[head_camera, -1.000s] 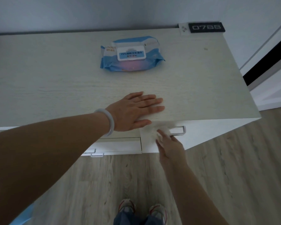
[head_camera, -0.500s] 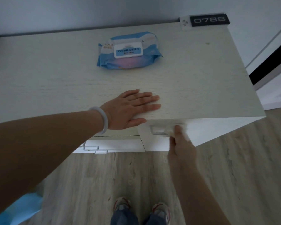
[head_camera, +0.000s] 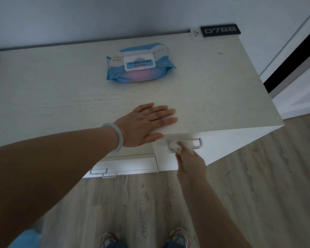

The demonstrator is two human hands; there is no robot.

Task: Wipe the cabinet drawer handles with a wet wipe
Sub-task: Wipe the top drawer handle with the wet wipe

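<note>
Your right hand [head_camera: 190, 161] pinches the wipe [head_camera: 175, 146] on the top handle [head_camera: 198, 142], mid-wipe; your left hand [head_camera: 145, 124] lies flat. Next, likely the lower handles [head_camera: 104, 172].

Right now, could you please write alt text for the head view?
A right hand rubs a wet wipe along a drawer handle while the left hand rests flat on the cabinet top, near a wipes pack.

We see white wet wipe [head_camera: 175, 147] bunched, pressed against left end of top drawer handle [head_camera: 197, 142]; handle silver bar, horizontal, right end bare. Lower handles [head_camera: 104, 172] sit further left.
</note>
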